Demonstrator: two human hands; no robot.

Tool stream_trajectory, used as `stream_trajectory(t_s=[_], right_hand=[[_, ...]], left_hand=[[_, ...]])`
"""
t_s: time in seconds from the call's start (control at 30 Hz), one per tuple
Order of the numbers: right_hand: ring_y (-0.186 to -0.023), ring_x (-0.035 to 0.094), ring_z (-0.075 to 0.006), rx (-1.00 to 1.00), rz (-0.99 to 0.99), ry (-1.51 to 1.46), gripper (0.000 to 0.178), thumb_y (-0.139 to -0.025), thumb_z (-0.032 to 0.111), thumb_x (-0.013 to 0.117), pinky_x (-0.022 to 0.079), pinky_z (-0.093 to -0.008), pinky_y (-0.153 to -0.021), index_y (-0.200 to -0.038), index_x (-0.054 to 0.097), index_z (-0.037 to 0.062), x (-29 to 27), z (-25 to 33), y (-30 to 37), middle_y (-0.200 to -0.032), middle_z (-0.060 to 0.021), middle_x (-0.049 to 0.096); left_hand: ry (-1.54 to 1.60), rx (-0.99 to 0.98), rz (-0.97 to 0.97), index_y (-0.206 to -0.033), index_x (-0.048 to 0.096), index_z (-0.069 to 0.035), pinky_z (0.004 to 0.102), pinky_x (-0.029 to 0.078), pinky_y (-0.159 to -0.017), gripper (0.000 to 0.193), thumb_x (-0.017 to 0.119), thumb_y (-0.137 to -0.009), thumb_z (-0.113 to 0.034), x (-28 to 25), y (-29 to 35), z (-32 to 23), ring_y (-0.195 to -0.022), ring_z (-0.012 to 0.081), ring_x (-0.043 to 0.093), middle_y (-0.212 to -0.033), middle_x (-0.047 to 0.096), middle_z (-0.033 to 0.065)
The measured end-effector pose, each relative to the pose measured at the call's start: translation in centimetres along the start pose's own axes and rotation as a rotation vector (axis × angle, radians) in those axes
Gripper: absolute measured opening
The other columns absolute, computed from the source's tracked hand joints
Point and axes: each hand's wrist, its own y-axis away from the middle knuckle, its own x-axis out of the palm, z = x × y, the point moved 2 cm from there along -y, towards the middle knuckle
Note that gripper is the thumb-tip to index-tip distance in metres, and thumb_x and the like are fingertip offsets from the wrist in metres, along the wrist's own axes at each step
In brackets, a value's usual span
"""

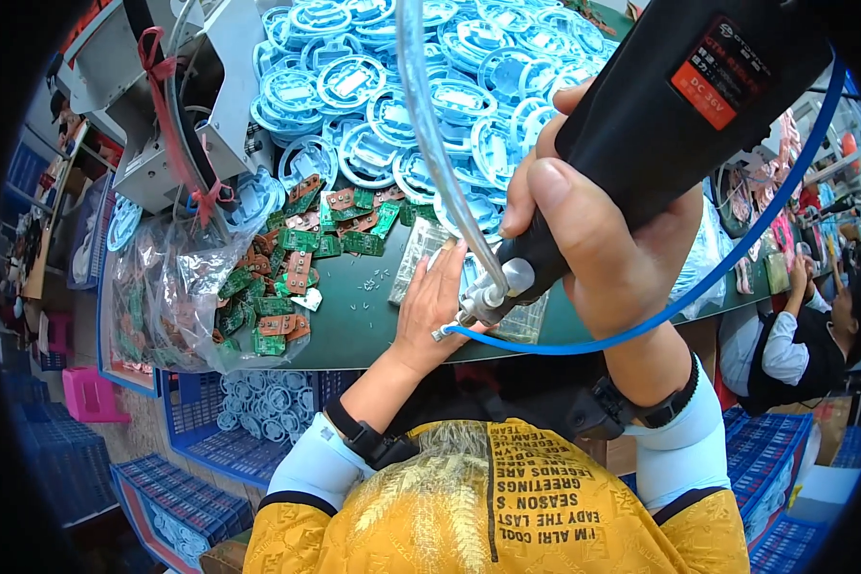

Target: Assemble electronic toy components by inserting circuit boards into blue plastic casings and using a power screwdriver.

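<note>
My right hand (pixel 598 215) is wrapped round a thick black electric screwdriver (pixel 641 115), held tilted close in front of me. A clear hose and a blue hose (pixel 737 253) join the metal fitting at its lower end. My left hand (pixel 432 308) lies with fingers stretched out over a clear block-like fixture (pixel 409 266) on the green table. Part of that hand and fixture hides behind the screwdriver, so I cannot tell what sits under the fingertips. Small green and brown circuit boards (pixel 299 273) lie in a heap left of my left hand.
A large pile of light-blue round plastic parts (pixel 354 81) covers the far table. At left stand a grey metal machine (pixel 187 134) and a clear plastic bag (pixel 153 297). Loose screws (pixel 371 284) lie mid-table. Blue crates (pixel 201 430) sit below; another person (pixel 813 325) works at right.
</note>
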Motion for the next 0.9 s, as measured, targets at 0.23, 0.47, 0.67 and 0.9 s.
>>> stream_trajectory(t_s=[0.23,0.47,0.67,0.9], right_hand=[[-0.062,0.061,-0.0186,0.017,-0.012,-0.032,0.038,-0.081,0.001,0.060,0.050,-0.0293,-0.058,-0.116,0.047,-0.0050,0.1,0.0,0.2,-0.077,-0.0096,0.056],[-0.062,0.060,-0.0183,0.015,-0.016,-0.011,0.036,-0.081,0.001,0.060,0.050,-0.0295,-0.058,-0.115,0.048,-0.0041,-0.1,-0.6,0.3,-0.077,-0.0099,0.056],[-0.062,0.060,-0.0171,-0.090,0.058,-0.063,0.032,-0.080,0.000,0.059,0.050,-0.0296,-0.058,-0.111,0.048,-0.0019,-0.1,-1.2,1.5,-0.079,-0.0100,0.056],[-0.066,0.062,-0.0126,0.040,-0.036,-0.051,0.038,-0.081,0.000,0.068,0.051,-0.0261,-0.060,-0.115,0.051,-0.0029,0.9,-0.4,0.9,-0.083,-0.0066,0.061]], left_hand=[[-0.076,0.042,-0.022,-0.145,0.027,0.004,0.0564,0.033,-0.104,0.104,0.071,-0.073,-0.056,0.0,0.0,0.0,-0.129,0.0388,0.046,-0.138,0.047,0.0252],[0.012,0.073,-0.180,-0.122,0.054,-0.003,0.0440,0.045,-0.096,0.071,0.084,-0.066,-0.034,-0.6,-0.8,-1.3,-0.112,0.0357,0.055,-0.126,0.052,0.0168],[-0.162,0.112,-0.038,-0.143,0.031,0.005,0.0523,0.032,-0.107,0.092,0.075,-0.073,-0.037,0.4,-0.1,0.2,-0.129,0.0376,0.046,-0.136,0.048,0.0258],[-0.008,0.053,0.009,-0.144,0.035,-0.004,0.0531,0.029,-0.110,0.099,0.083,-0.065,-0.039,-0.5,-0.2,-0.5,-0.133,0.0343,0.042,-0.142,0.045,0.0176]])
